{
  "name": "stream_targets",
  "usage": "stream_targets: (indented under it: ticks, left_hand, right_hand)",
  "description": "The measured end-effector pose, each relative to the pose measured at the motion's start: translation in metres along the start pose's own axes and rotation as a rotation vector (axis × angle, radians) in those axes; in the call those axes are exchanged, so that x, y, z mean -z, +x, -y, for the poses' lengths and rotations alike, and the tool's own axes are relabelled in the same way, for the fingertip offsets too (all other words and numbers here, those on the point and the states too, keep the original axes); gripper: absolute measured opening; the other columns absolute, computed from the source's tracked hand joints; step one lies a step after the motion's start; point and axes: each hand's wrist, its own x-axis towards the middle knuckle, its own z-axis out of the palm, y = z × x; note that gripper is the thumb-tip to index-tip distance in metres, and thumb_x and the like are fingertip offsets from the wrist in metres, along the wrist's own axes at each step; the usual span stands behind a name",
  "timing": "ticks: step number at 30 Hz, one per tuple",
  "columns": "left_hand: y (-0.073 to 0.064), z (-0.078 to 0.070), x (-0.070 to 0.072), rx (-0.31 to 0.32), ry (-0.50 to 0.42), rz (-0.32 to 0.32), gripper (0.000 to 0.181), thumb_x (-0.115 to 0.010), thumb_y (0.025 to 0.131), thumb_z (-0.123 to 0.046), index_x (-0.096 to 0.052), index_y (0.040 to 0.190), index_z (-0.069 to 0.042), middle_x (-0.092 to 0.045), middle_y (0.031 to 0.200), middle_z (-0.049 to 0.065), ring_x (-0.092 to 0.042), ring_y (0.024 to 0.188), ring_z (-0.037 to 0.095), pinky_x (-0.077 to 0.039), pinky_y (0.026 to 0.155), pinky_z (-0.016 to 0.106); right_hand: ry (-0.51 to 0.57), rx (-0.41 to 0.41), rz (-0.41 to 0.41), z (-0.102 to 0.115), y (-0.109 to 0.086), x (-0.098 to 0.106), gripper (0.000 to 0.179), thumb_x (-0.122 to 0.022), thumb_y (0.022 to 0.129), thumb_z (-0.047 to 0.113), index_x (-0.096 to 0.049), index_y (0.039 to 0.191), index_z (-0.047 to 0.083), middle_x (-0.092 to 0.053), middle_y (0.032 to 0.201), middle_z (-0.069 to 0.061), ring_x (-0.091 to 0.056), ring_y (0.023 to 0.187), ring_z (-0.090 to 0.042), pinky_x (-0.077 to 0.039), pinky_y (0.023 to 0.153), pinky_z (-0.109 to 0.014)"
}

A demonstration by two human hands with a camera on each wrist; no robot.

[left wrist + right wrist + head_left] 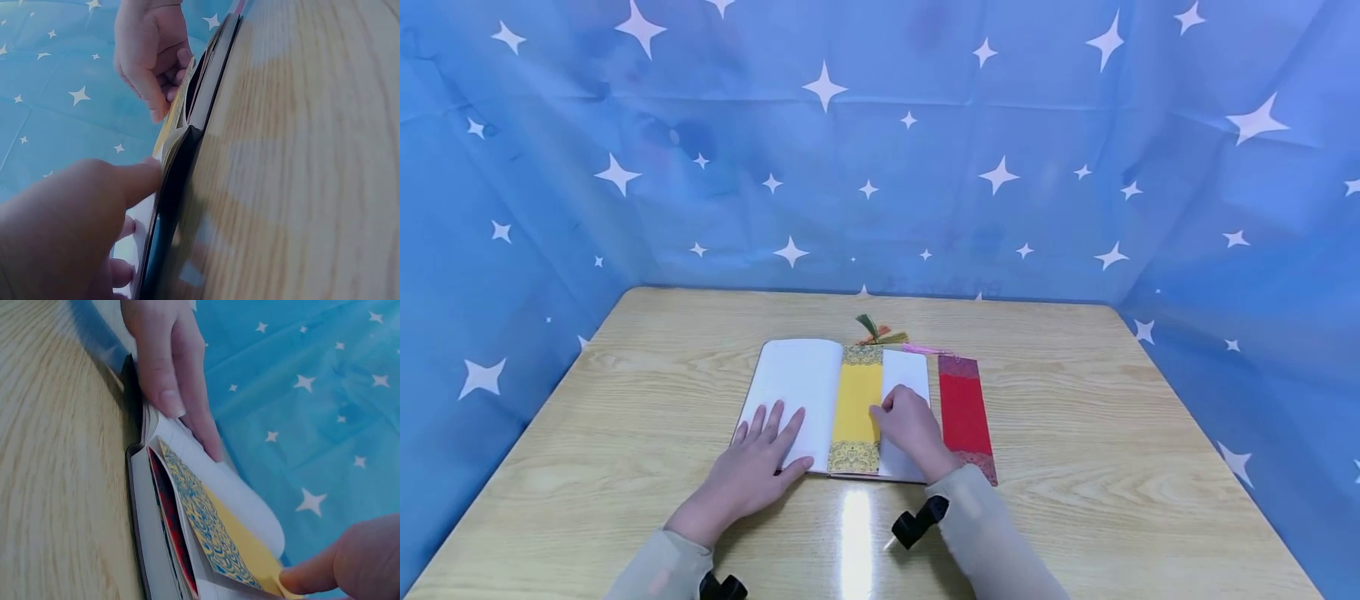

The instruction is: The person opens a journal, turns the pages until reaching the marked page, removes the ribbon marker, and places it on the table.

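Observation:
A notebook (797,375) lies open on the table, its pages white. Along the inner side of its right page lies a yellow bookmark (857,396) with patterned ends. My left hand (756,467) rests on the left page with fingers spread, the thumb near the lower edge. My right hand (912,423) pinches the yellow bookmark at its right edge, its other fingers curled. In the right wrist view, the bookmark's patterned end (209,519) stands slightly off the page, and a red patterned strip (172,519) shows between the pages below it.
A red bookmark (964,408) lies just right of the notebook, partly behind the right wrist. Green and orange tassels (876,331) stick out past the notebook's top edge, with a pink tassel (925,349) beside them. A blue star-patterned cloth (880,208) surrounds the wooden table (662,400).

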Motion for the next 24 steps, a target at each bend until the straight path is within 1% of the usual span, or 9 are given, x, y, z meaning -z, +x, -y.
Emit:
stream_targets:
  ticks: [2,4,7,9,13,16,17,20,24]
  left_hand:
    - [-0.0010,-0.0009,0.0002,0.005,0.001,0.005,0.070,-0.039,0.094,-0.056,-0.027,0.148,-0.013,-0.020,0.149,0.023,-0.015,0.135,0.045,-0.018,0.105,0.060]
    - [-0.0014,-0.0017,0.0003,0.007,-0.006,0.006,0.069,-0.041,0.093,-0.055,-0.028,0.147,-0.013,-0.020,0.149,0.023,-0.015,0.135,0.045,-0.017,0.105,0.060]
    - [-0.0010,-0.0015,-0.0007,0.009,-0.006,0.008,0.069,-0.041,0.093,-0.055,-0.029,0.147,-0.014,-0.020,0.149,0.022,-0.015,0.135,0.044,-0.017,0.105,0.060]
    - [0.0001,-0.0005,-0.0018,0.010,0.000,0.007,0.069,-0.041,0.093,-0.056,-0.029,0.147,-0.014,-0.021,0.149,0.022,-0.015,0.135,0.043,-0.016,0.105,0.060]
    - [0.0028,0.0021,-0.0037,0.004,0.003,0.003,0.069,-0.041,0.093,-0.057,-0.029,0.147,-0.015,-0.022,0.149,0.022,-0.016,0.135,0.044,-0.016,0.105,0.061]
    - [0.0032,0.0034,-0.0041,-0.003,-0.009,0.001,0.069,-0.043,0.092,-0.056,-0.031,0.146,-0.015,-0.022,0.148,0.022,-0.017,0.134,0.045,-0.016,0.104,0.062]
    - [0.0029,0.0035,-0.0039,-0.003,-0.017,0.002,0.069,-0.044,0.092,-0.056,-0.031,0.146,-0.014,-0.022,0.148,0.023,-0.017,0.134,0.045,-0.015,0.104,0.062]
    - [0.0019,0.0041,-0.0033,0.001,-0.030,0.004,0.070,-0.046,0.091,-0.055,-0.031,0.146,-0.014,-0.022,0.148,0.022,-0.017,0.134,0.044,-0.016,0.104,0.062]
    - [0.0012,0.0049,-0.0028,0.001,-0.035,-0.002,0.070,-0.046,0.091,-0.056,-0.032,0.146,-0.015,-0.023,0.148,0.022,-0.017,0.134,0.043,-0.016,0.104,0.061]
  right_hand:
    - [0.003,0.006,-0.005,0.0007,-0.0005,-0.0003,0.018,-0.063,0.087,0.022,-0.054,0.083,0.007,-0.052,0.075,-0.003,-0.049,0.067,-0.019,-0.042,0.057,-0.030]
    - [0.017,-0.005,-0.007,0.0009,-0.0008,-0.0001,0.017,-0.063,0.087,0.021,-0.054,0.083,0.007,-0.053,0.076,-0.003,-0.049,0.068,-0.019,-0.042,0.058,-0.031]
    - [0.055,-0.007,-0.022,-0.0001,-0.0006,0.0004,0.015,-0.063,0.086,0.019,-0.056,0.084,0.006,-0.055,0.077,-0.004,-0.051,0.069,-0.019,-0.043,0.059,-0.031]
    - [0.102,-0.012,-0.038,-0.0011,-0.0002,0.0009,0.013,-0.063,0.085,0.017,-0.057,0.085,0.005,-0.055,0.078,-0.004,-0.051,0.069,-0.018,-0.043,0.059,-0.030]
    - [0.296,-0.029,-0.034,-0.0036,0.0014,0.0004,0.012,-0.062,0.084,0.011,-0.058,0.086,0.000,-0.058,0.071,-0.008,-0.055,0.057,-0.016,-0.049,0.052,-0.029]
    - [0.469,-0.072,0.004,-0.0049,0.0022,-0.0002,0.013,-0.060,0.085,0.009,-0.057,0.090,-0.003,-0.059,0.066,-0.012,-0.057,0.048,-0.018,-0.052,0.048,-0.031]
    - [0.511,-0.083,0.015,-0.0050,0.0021,-0.0002,0.015,-0.060,0.085,0.009,-0.057,0.092,-0.004,-0.059,0.067,-0.013,-0.057,0.048,-0.018,-0.053,0.048,-0.032]
    - [0.596,-0.114,0.028,-0.0053,0.0013,0.0008,0.018,-0.062,0.085,0.010,-0.057,0.095,-0.004,-0.060,0.070,-0.014,-0.057,0.049,-0.018,-0.054,0.050,-0.033]
    - [0.660,-0.136,0.035,-0.0070,-0.0005,0.0029,0.019,-0.064,0.087,0.010,-0.056,0.096,-0.004,-0.060,0.072,-0.014,-0.056,0.051,-0.019,-0.054,0.051,-0.032]
